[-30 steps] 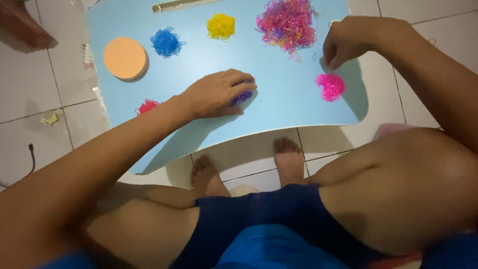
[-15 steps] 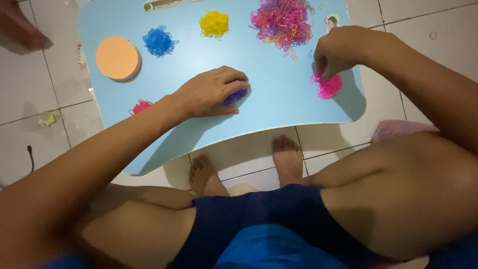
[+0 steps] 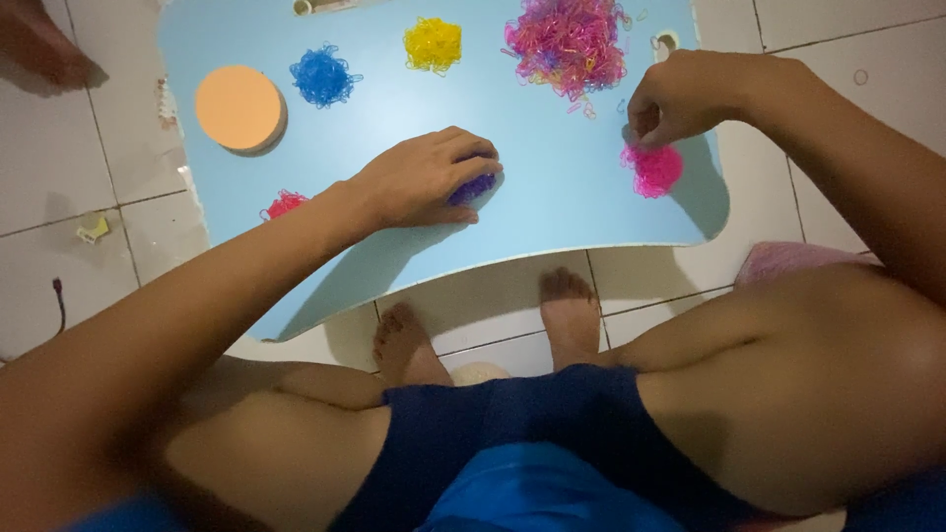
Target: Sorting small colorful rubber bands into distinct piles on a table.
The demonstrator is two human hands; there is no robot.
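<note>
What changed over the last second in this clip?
The right hand dropped from above the table toward the small hot-pink pile of rubber bands and now hovers at its top edge, fingers pinched. The left hand stayed resting on the purple band pile. Other piles are unmoved.

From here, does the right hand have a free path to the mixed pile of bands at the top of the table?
Probably yes. The right hand hovers over the pink pile, and the mixed pile lies just beside it on the blue table, with only a few loose bands between them.
</note>
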